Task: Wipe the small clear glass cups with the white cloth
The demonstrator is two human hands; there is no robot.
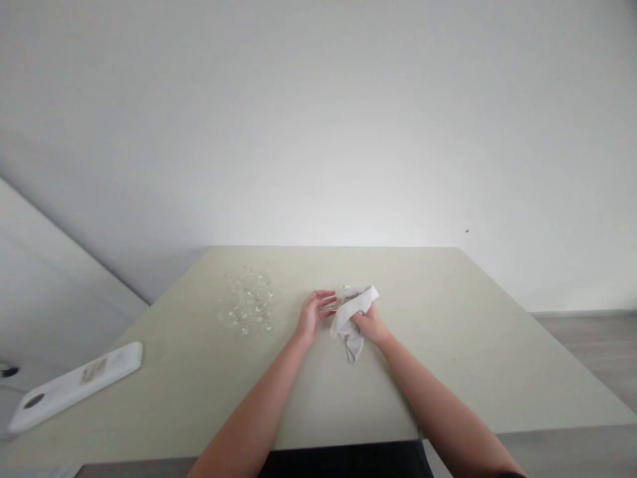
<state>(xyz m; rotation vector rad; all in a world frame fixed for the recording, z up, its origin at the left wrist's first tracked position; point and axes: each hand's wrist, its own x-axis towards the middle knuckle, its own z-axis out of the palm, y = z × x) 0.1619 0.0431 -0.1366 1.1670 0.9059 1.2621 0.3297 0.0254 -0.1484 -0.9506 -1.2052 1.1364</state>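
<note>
My right hand [369,324] is closed round a crumpled white cloth [354,307], held just above the pale table [448,345]. My left hand [315,312] hovers beside the cloth with its fingers spread and curved toward it; a small clear glass piece may sit between the fingertips and the cloth, but it is too faint to be sure. To the left stands a cluster of several small clear glasses [247,302] on the table.
A flat white device [74,385] lies at the table's left edge. A plain white wall rises behind the table, and grey floor [597,345] shows at the right.
</note>
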